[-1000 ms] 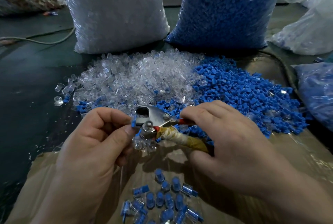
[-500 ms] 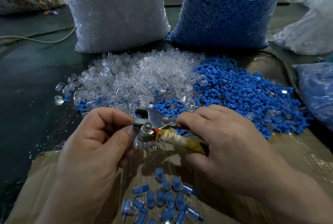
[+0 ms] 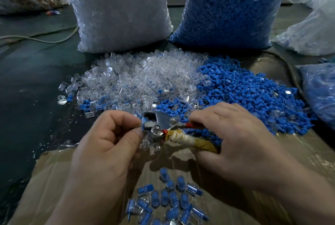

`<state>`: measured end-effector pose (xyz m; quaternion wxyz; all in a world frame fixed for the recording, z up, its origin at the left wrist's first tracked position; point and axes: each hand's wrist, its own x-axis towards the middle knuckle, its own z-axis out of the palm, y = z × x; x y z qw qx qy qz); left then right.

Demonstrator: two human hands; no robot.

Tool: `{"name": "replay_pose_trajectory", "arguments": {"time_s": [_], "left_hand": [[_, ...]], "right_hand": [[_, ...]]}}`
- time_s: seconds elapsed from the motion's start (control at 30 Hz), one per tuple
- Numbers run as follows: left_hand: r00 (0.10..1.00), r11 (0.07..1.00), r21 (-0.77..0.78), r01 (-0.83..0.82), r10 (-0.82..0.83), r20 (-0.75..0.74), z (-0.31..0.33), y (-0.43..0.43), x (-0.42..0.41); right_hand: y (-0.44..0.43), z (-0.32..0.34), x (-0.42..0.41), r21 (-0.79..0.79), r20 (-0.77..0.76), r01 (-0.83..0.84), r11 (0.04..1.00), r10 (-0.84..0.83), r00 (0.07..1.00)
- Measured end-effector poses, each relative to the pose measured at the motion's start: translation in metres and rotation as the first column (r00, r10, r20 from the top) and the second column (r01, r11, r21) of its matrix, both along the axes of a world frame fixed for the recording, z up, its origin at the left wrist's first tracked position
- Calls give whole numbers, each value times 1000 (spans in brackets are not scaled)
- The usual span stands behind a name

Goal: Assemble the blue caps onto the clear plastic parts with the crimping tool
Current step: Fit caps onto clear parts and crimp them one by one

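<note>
Head view. The left hand (image 3: 107, 145) pinches a small blue cap (image 3: 144, 124) between thumb and forefinger and holds it at the open mouth of the crimping tool (image 3: 163, 125), probably so that the piece stays square while the tool closes. The right hand (image 3: 235, 143) is curled round the tool's handles, one wrapped in yellowish tape and the other tipped red, a grip that leaves the squeeze to this hand alone. The tool's metal head lies between the two hands, pointing toward the left thumb. Only a sliver of blue shows past the fingertips. Whether a clear part already sits on the cap cannot be told, since the thumb covers it. Just beyond the left hand spreads the loose heap of clear plastic parts (image 3: 145, 79). Beyond the right hand lies the heap of blue caps (image 3: 253, 94), so both stocks are within short reach of the hand that feeds them. Below and between the wrists lies a cluster of finished pieces (image 3: 168, 199), each a clear shell with a blue core, on the film-covered cardboard (image 3: 54, 179), seemingly where pieces drop as they leave the tool. Farther off stand a sack of clear parts (image 3: 117, 11) and a sack of blue caps (image 3: 228, 7).
</note>
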<state>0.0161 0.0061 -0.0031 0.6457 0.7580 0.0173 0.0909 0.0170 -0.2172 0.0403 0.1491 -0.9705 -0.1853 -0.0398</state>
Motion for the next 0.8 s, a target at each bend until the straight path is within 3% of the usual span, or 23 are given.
{"name": "replay_pose_trajectory", "arguments": {"time_s": [0.1, 0.2, 0.3, 0.47, 0.57, 0.67, 0.8], "left_hand": [[1000, 1000, -20, 22, -22, -14, 6, 2, 0], [999, 999, 13, 32, -32, -32, 2, 4, -2], [993, 997, 7, 76, -75, -86, 2, 2, -4], [983, 992, 33, 124, -118, -143, 4, -2, -6], [989, 994, 72, 85, -76, -126, 8, -4, -8], [997, 989, 136, 58, -49, -66, 6, -9, -11], [993, 961, 260, 88, -105, 52, 4, -14, -15]], "right_hand": [[-3, -3, 4, 2, 100, 63, 998, -63, 993], [-8, -6, 13, -81, 175, 228, 970, -211, 962], [-11, -9, 22, -171, 129, 320, 932, -301, 945], [-6, -7, 31, -270, 22, 303, 914, -309, 951], [-2, -5, 23, -125, 94, 272, 954, -262, 960], [20, -1, 1, 101, 257, 95, 990, -118, 959], [39, -5, -9, -8, 222, -109, 994, 108, 969]]}}
